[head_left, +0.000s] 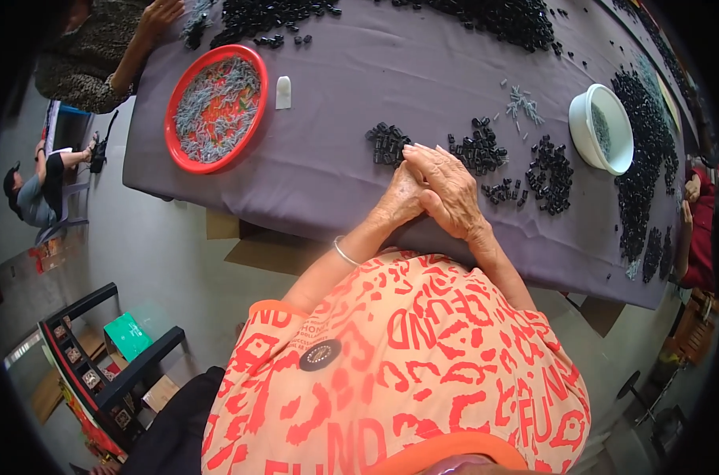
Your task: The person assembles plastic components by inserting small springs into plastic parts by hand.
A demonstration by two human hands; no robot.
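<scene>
My right hand (448, 188) rests over my left hand (405, 195) at the table's near edge. Its fingers lie stretched out and close together, with nothing seen in them. The fingers of my left hand are mostly hidden beneath it. Just beyond the hands sits a small heap of black, short tube-like plastic pieces (386, 144). More piles of these black pieces (477, 147) lie to the right, one forming a rounded cluster (549, 176). Thin pale grey-blue sticks (523, 106) are scattered behind them.
A red round tray (262, 77) of pale sticks stands at left beside a small white piece (283, 93). At right is a white tub (579, 131). Large black heaps (643, 150) cover the right and far edges. Other people sit at the far left corner and right side.
</scene>
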